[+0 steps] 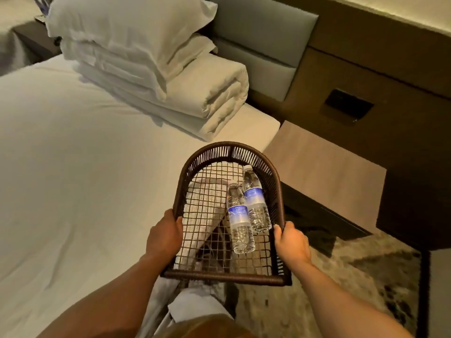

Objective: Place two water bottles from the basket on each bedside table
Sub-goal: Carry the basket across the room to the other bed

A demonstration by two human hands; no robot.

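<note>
I hold a dark brown woven basket (pixel 228 148) in the air over the bed's corner. My left hand (pixel 166 234) grips its left rim and my right hand (pixel 290 242) grips its right rim. Two clear water bottles with blue labels lie side by side on the basket's mesh bottom: one (pixel 239 219) nearer me and one (pixel 255 200) farther right. The wooden bedside table (pixel 327 176) stands just beyond the basket on the right, with nothing on its top.
A white bed (pixel 73 147) fills the left, with a folded duvet (pixel 210 101) and a pillow (pixel 127 28) stacked near the grey headboard (pixel 266 42). A dark wall panel with a socket (pixel 347 103) rises behind the table. Patterned carpet (pixel 329 276) lies below.
</note>
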